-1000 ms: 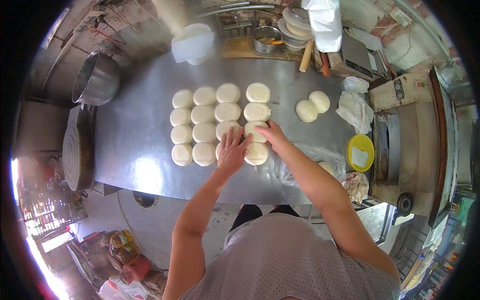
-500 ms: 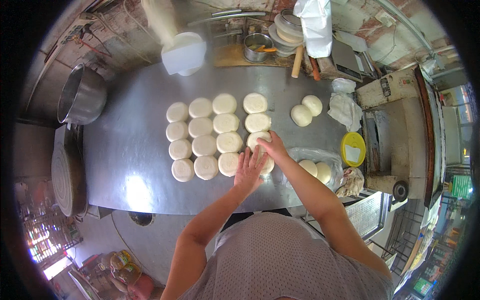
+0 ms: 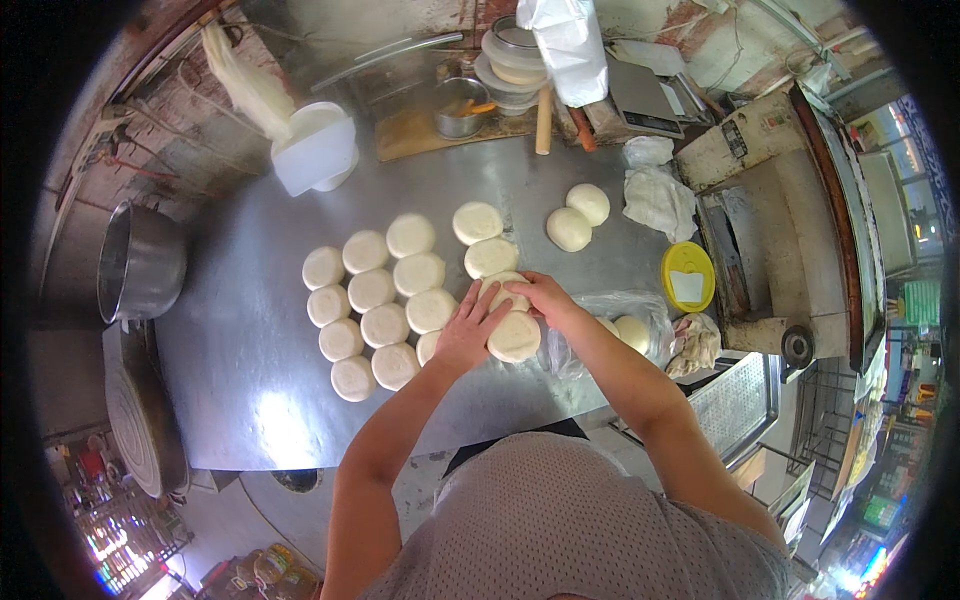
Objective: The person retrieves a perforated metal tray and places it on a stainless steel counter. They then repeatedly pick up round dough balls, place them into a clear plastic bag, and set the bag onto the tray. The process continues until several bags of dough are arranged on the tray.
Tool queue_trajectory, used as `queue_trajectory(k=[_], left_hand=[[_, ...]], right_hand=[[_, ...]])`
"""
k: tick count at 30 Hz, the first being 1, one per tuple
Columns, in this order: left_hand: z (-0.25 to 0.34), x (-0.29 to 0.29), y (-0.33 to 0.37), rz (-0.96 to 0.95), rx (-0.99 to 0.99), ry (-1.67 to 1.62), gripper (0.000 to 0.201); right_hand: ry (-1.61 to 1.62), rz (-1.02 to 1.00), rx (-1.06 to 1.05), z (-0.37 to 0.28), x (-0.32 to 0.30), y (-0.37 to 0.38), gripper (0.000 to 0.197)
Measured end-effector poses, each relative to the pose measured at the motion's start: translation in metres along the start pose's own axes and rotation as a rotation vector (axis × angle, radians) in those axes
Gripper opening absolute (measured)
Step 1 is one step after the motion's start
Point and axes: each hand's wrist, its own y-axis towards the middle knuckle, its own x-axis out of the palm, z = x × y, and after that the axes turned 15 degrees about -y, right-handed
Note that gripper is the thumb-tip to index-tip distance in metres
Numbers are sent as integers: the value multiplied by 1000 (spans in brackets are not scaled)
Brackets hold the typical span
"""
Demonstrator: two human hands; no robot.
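Cupping a flattened dough round (image 3: 507, 288) between left hand (image 3: 466, 333) and right hand (image 3: 550, 298), just right of the frame's centre, third from the top in the rightmost column on the steel worktop (image 3: 255, 345). Lays the left fingers, spread apart, along its left edge; bends the right fingers against its right side, partly hidden, so cannot tell how far closed. Probably soft, pliant, fairly light and easily dented, more tacky than slippery. Best taken low around the sides with flat fingers, supported beneath, never pinched. Sits close between dough round above (image 3: 491, 258) and dough round below (image 3: 514, 338), leaving little finger room there.
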Motion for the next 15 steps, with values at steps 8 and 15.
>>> queue_trajectory(k=[8,15], left_hand=[[9,-17,22,75,-80,-359,78],[-3,-32,49,161,-569,-971,59]], right_hand=[[172,-260,-11,25,-31,15,47],[13,-66,17,-9,-29,-14,56]])
